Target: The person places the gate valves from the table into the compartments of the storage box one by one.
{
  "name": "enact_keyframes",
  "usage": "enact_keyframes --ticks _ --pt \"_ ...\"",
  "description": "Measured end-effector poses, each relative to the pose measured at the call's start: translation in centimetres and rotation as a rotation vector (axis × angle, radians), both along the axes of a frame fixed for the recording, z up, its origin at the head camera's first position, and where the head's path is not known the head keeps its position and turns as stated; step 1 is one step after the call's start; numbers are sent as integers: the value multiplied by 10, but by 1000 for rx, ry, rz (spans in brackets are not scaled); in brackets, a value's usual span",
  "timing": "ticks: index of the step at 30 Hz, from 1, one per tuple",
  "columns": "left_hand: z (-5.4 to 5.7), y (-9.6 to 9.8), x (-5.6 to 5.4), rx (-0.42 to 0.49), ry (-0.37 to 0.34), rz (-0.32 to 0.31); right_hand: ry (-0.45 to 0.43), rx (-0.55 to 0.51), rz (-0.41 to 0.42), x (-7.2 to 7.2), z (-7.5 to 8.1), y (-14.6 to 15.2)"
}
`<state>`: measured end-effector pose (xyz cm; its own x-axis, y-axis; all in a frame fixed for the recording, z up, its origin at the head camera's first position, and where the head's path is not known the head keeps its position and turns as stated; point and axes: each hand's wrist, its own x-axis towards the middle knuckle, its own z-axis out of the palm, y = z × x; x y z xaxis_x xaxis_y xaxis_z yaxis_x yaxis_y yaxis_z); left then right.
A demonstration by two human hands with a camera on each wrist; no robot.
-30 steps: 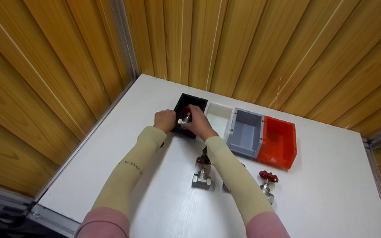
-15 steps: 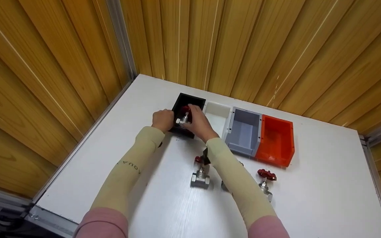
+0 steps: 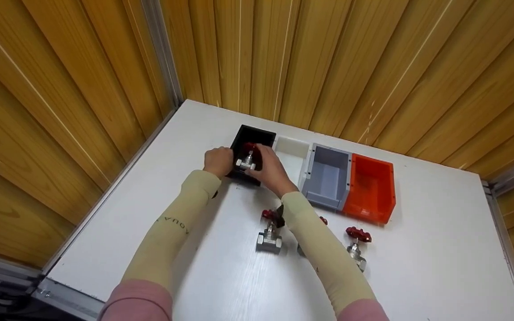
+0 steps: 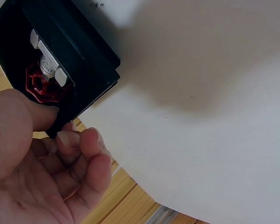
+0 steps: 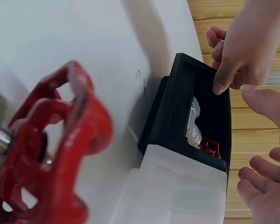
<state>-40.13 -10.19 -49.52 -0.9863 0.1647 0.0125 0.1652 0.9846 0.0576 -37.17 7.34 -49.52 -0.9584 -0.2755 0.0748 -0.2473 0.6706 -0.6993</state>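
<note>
First, one near valve (image 3: 269, 240) on table (image 3: 221, 267), red wheel (image 3: 267, 214) near right sleeve (image 3: 310, 232): a low sweep could knock it. Next, right hand (image 3: 271, 167), fingers spread, holding nothing. Left hand (image 3: 218, 162), pinching black bin (image 3: 259, 135); a tug could jolt the unheld valve (image 3: 246, 162) inside.

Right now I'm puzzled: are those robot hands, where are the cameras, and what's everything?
No robot: these are a person's two bare hands. The wide picture comes from a camera worn on the head, looking down. The other two come from cameras on each wrist. On the white table sit a black bin, white bin, gray bin and orange bin in a row. Nearer the person are three valves with red wheels, one mostly hidden behind the right sleeve. A fourth valve is inside the black bin. The left hand pinches that bin's edge. The right hand is open beside the fourth valve, holding nothing.
</note>
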Motion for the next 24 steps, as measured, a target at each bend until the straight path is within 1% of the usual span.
enact_keyframes --ticks 4,7,11,16,20,24 --pt "0 0 0 -18 -10 1 -13 -12 2 5 -2 3" --pt "-1 -1 0 -20 -2 -4 7 -2 14 8 -3 4" --pt "-2 -2 0 5 1 -4 26 7 16 11 -2 6" --pt "-3 -5 1 45 -23 3 11 6 0 15 -1 8" --pt "-2 -8 2 68 -29 -4 7 -19 -9 18 -2 11" --pt "-6 -13 1 95 -21 -16 4 -45 -13 21 -4 14"
